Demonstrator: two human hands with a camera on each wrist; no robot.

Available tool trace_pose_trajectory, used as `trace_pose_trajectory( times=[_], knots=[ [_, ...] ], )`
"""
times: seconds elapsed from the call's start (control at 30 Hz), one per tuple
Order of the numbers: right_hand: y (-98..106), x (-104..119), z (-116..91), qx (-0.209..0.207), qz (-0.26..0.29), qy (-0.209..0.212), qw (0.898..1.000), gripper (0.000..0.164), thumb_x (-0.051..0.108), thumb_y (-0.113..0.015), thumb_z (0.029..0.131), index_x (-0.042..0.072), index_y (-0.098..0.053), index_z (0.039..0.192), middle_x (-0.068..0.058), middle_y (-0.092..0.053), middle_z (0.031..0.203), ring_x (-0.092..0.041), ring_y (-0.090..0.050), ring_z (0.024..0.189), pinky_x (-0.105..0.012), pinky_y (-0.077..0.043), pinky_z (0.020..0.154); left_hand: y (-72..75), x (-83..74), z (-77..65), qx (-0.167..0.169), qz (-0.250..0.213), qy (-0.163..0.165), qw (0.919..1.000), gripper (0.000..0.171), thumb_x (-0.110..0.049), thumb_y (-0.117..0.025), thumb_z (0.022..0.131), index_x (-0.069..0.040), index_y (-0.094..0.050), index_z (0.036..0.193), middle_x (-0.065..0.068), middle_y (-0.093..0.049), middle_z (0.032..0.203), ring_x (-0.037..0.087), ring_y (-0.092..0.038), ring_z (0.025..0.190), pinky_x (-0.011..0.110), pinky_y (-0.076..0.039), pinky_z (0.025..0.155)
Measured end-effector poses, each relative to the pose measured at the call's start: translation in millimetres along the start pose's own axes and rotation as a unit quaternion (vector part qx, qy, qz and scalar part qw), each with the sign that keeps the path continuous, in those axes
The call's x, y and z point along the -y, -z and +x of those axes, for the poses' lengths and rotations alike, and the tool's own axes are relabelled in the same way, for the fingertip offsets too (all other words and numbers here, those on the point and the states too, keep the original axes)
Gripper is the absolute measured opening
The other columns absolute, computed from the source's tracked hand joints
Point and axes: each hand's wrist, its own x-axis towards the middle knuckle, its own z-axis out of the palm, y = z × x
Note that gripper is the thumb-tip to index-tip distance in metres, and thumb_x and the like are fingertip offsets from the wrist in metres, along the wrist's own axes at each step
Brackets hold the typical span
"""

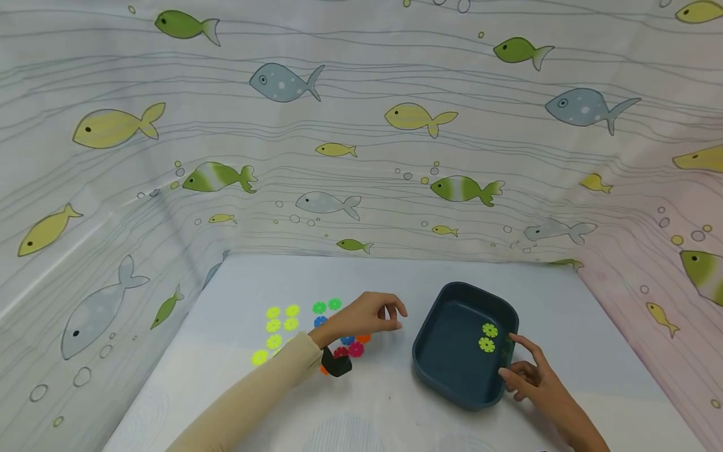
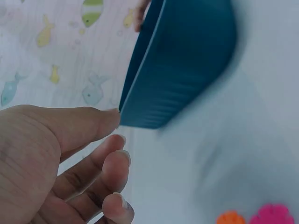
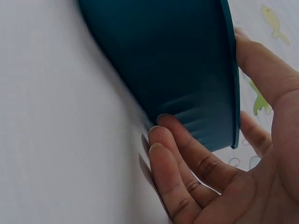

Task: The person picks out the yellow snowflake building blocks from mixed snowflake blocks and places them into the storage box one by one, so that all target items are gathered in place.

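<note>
A dark blue rectangular bin (image 1: 452, 355) stands on the table to the right, with two yellow-green notched discs (image 1: 487, 344) lying inside near its right wall. My right hand (image 1: 536, 380) grips the bin's right side, thumb over the rim; in the right wrist view several fingertips (image 3: 163, 156) lie along the outer wall (image 3: 182, 65). To the left of the bin hovers my left hand (image 1: 367, 314), fingers loosely bent and holding nothing. Its thumb overlaps the bin's edge in the left wrist view, while the head view shows a gap between them.
Left of the bin lie several yellow discs (image 1: 273, 325) in rows. Green discs (image 1: 319, 307), a magenta disc (image 1: 356, 349) and an orange disc (image 1: 364, 339) lie around the left forearm, which partly hides the group. A fish-patterned curtain (image 1: 361, 169) encloses the table's back and sides.
</note>
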Motion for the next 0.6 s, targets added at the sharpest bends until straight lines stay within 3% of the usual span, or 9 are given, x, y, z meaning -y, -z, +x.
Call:
trace_pose_trajectory(
  times=[0.27, 0.6],
  knots=[
    [-1, -1, 2, -0.005, 0.002, -0.008, 1.0, 0.087, 0.031, -0.07, 0.1, 0.03, -0.01, 0.163, -0.018, -0.063, 0.112, -0.029, -0.064, 0.09, -0.039, -0.056, 0.074, 20.4, 14.5, -35.7, -0.024, 0.001, 0.024, 0.9994, 0.015, -0.019, -0.072, 0.098, -0.023, -0.07, 0.113, -0.008, -0.067, 0.092, 0.024, -0.063, 0.073, 0.028, -0.053, 0.063],
    [-1, -2, 2, -0.004, 0.008, -0.011, 1.0, 0.086, 0.032, -0.07, 0.1, 0.031, -0.01, 0.163, -0.018, -0.063, 0.112, -0.03, -0.064, 0.09, -0.039, -0.056, 0.074, 44.8, 37.3, -68.7, -0.076, 0.004, 0.075, 0.9943, 0.021, -0.021, -0.072, 0.098, -0.013, -0.071, 0.117, -0.006, -0.067, 0.096, 0.02, -0.061, 0.079, 0.029, -0.051, 0.063]
  ],
)
